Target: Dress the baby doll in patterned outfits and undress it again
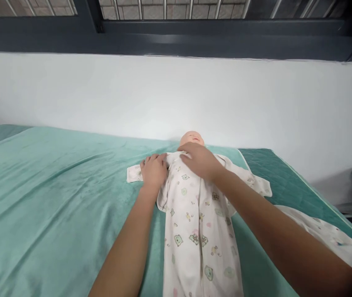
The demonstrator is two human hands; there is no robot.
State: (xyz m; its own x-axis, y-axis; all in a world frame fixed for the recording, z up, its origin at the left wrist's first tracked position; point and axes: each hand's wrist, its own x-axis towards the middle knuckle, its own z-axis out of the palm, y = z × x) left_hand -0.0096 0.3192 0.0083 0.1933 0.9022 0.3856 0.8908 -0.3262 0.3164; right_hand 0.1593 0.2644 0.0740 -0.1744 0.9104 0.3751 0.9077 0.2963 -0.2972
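A baby doll [191, 137] lies on its back, its head toward the wall. A white baby gown [194, 231] printed with small bears covers its body, and the sleeves stretch out to both sides. My left hand [154, 169] rests on the left sleeve near the shoulder, fingers spread over the cloth. Just below the doll's chin, my right hand [199, 160] lies across the collar, fingers stretched out and thumb apart. That hand hides the neckline and the lower part of the doll's face. The right sleeve [261, 185] lies flat past my right forearm.
A light green blanket [55, 198] covers the bed, with a darker green quilted mat [290, 181] at the right. Another white printed cloth [324, 231] lies beyond my right arm. Behind the bed is a white wall [132, 95] under a dark barred window frame [209, 39].
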